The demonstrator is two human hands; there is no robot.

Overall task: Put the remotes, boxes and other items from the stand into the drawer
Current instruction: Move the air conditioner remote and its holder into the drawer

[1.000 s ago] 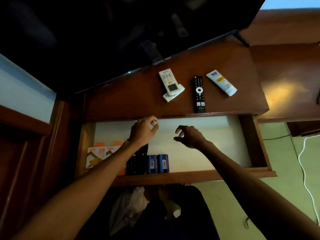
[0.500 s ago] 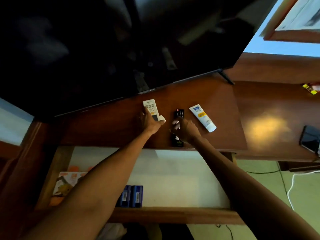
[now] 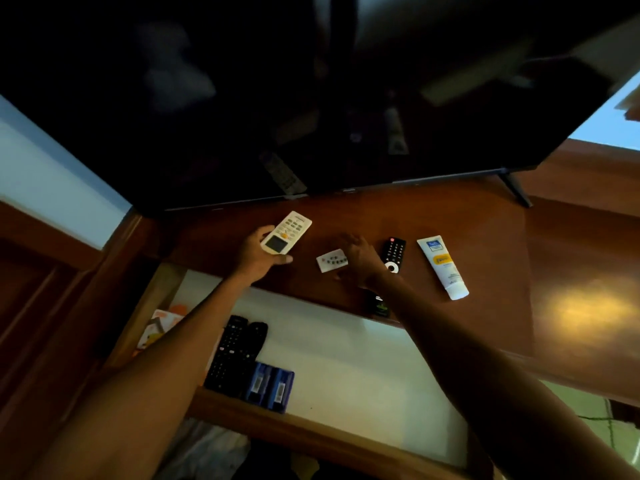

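On the stand (image 3: 433,323), below the TV (image 3: 311,98), the left hand (image 3: 254,256) is clamped on a white remote (image 3: 286,232), lifted clear of the wood. Right of that remote a small white card (image 3: 331,260) lies flat, and the right hand (image 3: 358,259) reaches over its right end, fingers spread; whether it grips the card I cannot tell. Right of that hand lies a black remote (image 3: 393,253), partly under the wrist, then a white tube (image 3: 442,267). In front of the stand the drawer (image 3: 363,368) stands open, holding an orange box (image 3: 156,329) at its left, two black remotes (image 3: 235,355), then two blue boxes (image 3: 272,386).
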